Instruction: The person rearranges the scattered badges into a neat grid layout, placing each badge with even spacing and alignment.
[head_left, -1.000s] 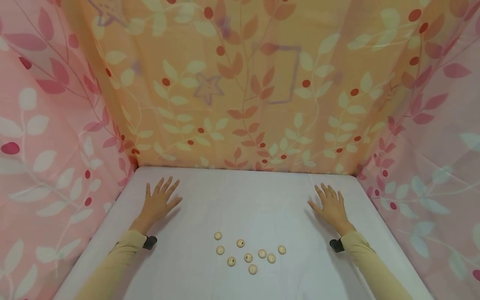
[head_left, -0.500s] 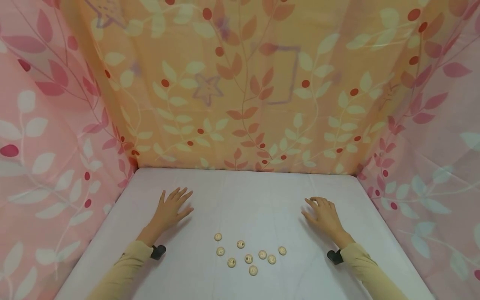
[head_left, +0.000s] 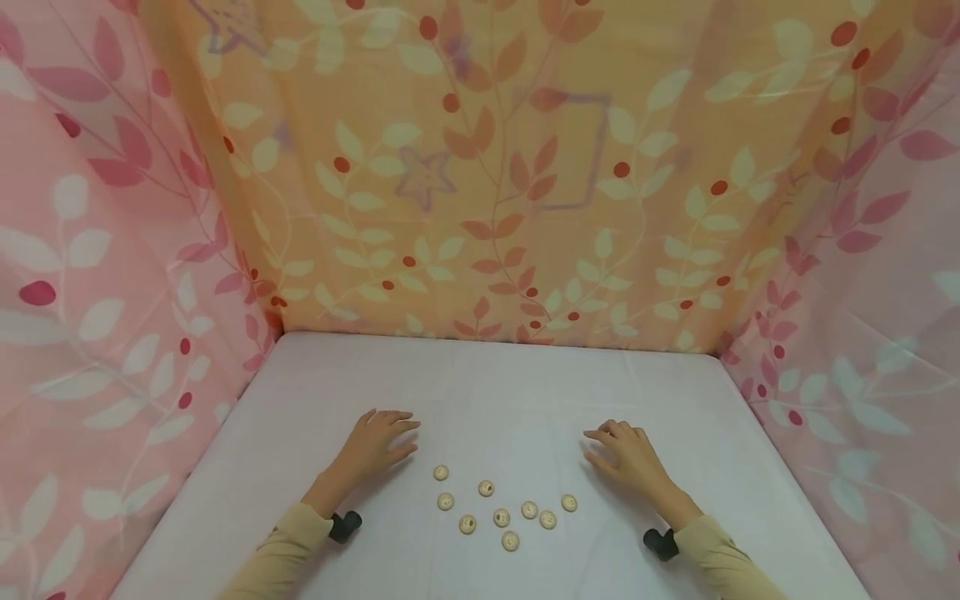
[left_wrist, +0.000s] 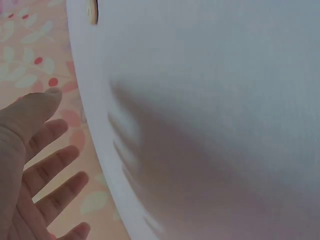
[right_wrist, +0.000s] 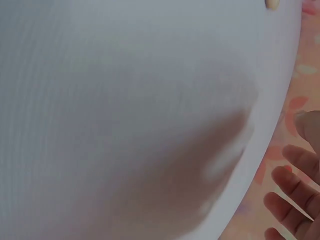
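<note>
Several small round cream pieces (head_left: 501, 517) with dark marks on top, like wooden discs, lie scattered on the white table (head_left: 352, 367). My left hand (head_left: 375, 446) hovers to their left, holding nothing, nearest the upper-left disc (head_left: 441, 472). On the other side my right hand (head_left: 628, 458) hangs over the cloth, fingers loosely bent around nothing, nearest the rightmost disc (head_left: 569, 502). In the left wrist view, spread fingers (left_wrist: 55, 170) cast a shadow, and one disc (left_wrist: 92, 11) shows at the top edge. Part of a disc (right_wrist: 272, 4) also appears in the right wrist view.
An orange leaf-patterned curtain (head_left: 465, 167) rises behind the table's far edge. Pink floral curtains close off the left side (head_left: 112, 333) and the right side (head_left: 862, 333). A small black wrist camera sits under the left wrist (head_left: 346, 527) and another under the right (head_left: 661, 544).
Both hands have moved inward and nearer the discs, the left to the right and the right to the left. Their fingers have gone from widely spread to more relaxed. The discs have stayed put.
</note>
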